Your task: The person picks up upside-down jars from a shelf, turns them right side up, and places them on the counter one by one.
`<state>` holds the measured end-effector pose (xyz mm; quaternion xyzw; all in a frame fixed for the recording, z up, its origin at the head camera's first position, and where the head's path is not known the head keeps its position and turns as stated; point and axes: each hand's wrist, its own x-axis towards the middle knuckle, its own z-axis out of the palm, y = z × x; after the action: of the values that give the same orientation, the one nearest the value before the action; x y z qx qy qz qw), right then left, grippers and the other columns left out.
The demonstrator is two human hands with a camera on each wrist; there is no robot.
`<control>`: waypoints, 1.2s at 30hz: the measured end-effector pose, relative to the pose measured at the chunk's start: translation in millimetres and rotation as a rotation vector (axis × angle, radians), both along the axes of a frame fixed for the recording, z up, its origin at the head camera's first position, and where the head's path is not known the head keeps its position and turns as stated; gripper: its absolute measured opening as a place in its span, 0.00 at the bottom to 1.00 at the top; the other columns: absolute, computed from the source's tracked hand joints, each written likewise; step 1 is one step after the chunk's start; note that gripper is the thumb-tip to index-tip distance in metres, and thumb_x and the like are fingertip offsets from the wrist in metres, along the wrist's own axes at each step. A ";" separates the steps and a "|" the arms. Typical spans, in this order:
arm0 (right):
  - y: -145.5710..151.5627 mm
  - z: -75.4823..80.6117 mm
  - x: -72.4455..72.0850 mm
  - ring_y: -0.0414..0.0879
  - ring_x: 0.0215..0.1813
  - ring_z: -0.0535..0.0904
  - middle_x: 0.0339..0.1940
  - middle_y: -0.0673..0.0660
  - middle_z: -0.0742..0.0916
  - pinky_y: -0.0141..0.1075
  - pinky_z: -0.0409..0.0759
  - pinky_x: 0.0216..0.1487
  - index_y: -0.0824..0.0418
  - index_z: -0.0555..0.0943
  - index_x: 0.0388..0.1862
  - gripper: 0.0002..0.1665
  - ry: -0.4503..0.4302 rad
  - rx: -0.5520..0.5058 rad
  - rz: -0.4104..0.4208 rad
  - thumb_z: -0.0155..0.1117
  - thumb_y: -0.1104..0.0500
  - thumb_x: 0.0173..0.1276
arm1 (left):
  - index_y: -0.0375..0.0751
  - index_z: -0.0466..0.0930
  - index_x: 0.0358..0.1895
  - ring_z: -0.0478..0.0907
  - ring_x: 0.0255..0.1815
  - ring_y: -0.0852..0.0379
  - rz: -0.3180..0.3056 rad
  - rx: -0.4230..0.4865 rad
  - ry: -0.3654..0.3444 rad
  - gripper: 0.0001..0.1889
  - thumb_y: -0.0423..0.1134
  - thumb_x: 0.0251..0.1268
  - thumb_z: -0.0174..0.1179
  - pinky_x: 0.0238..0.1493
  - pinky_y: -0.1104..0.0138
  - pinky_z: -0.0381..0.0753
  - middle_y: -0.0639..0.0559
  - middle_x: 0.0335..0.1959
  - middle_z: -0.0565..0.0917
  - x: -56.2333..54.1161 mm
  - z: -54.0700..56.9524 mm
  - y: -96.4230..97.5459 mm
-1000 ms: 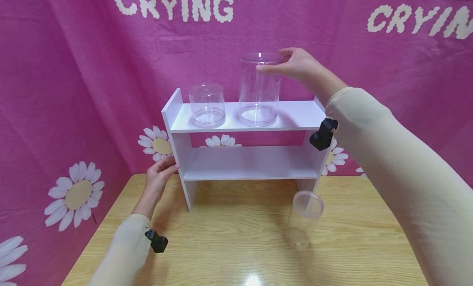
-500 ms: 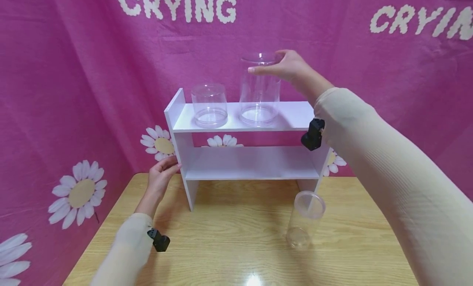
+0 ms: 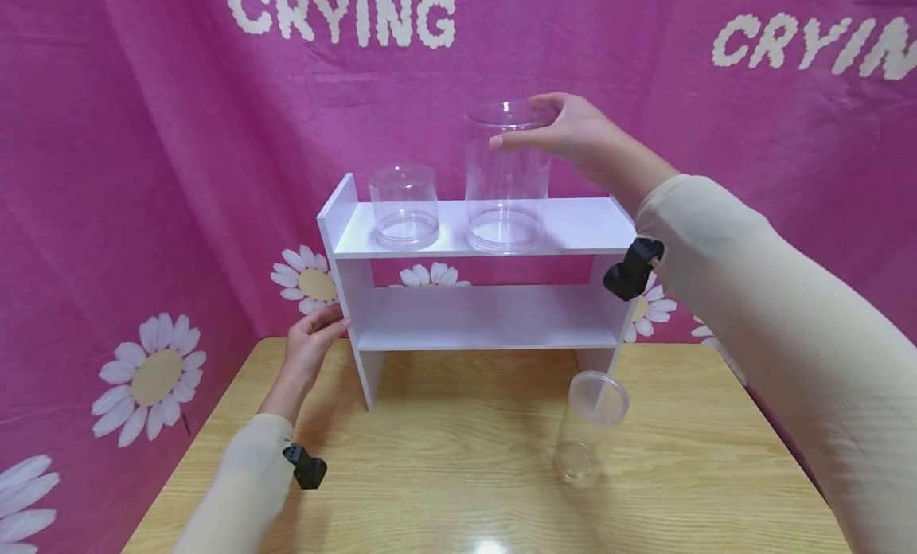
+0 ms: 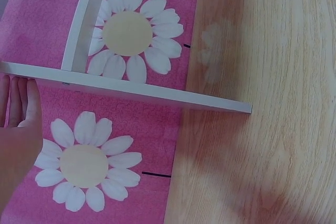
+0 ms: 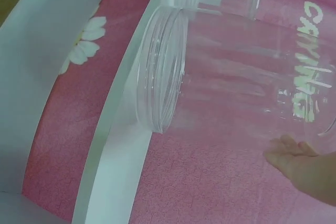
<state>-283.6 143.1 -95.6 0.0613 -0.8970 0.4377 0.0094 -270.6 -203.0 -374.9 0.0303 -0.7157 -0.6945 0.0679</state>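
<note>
In the head view, my right hand [image 3: 576, 136] holds a tall clear jar [image 3: 507, 172] near its top, thumb on the front and fingers around the far side. The jar stands upright on the upper board of a white two-tier shelf [image 3: 473, 253], its base near the front edge. The right wrist view shows the same jar [image 5: 226, 82] with the fingers [image 5: 286, 156] at its wall. My left hand [image 3: 310, 343] touches the outside of the shelf's left side panel; in the left wrist view its straight fingers [image 4: 32, 98] press against the panel [image 4: 157, 92].
A shorter clear jar [image 3: 404, 204] stands left of the tall one on the upper board. On the wooden table [image 3: 444, 458], a slim clear jar [image 3: 591, 427] stands in front of the shelf's right leg. A pink cloth [image 3: 236, 140] with daisies hangs close behind.
The right hand first shifted left along the tall jar, then back right. The tall jar now sits slightly nearer the shelf's front edge and a little further right. The left hand stays in place.
</note>
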 end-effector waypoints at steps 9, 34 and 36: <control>12.9 -0.1 22.8 0.47 0.76 0.61 0.76 0.54 0.66 0.43 0.58 0.79 0.50 0.52 0.78 0.57 0.051 -0.056 0.118 0.74 0.48 0.55 | 0.33 0.70 0.64 0.74 0.45 0.71 0.006 -0.026 -0.005 0.25 0.37 0.65 0.60 0.48 0.83 0.77 0.72 0.38 0.78 0.2 1.6 -0.6; 43.5 -44.0 54.1 0.46 0.67 0.71 0.71 0.54 0.71 0.30 0.76 0.62 0.49 0.59 0.74 0.46 0.034 -0.014 0.554 0.69 0.60 0.59 | 0.29 0.70 0.63 0.76 0.44 0.73 0.004 0.014 0.013 0.24 0.34 0.65 0.59 0.48 0.83 0.77 0.73 0.35 0.80 -0.5 -1.2 1.3; 45.4 -52.5 49.7 0.44 0.68 0.70 0.71 0.54 0.71 0.29 0.74 0.63 0.50 0.59 0.74 0.47 0.018 -0.001 0.627 0.70 0.58 0.58 | 0.30 0.69 0.64 0.76 0.44 0.73 0.002 0.011 0.010 0.25 0.35 0.65 0.59 0.48 0.83 0.77 0.73 0.36 0.79 -0.6 -1.3 1.0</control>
<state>-233.9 188.5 -148.1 0.3386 -0.8341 0.4192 -0.1183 -271.2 -201.9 -376.2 0.0279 -0.7113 -0.6987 0.0719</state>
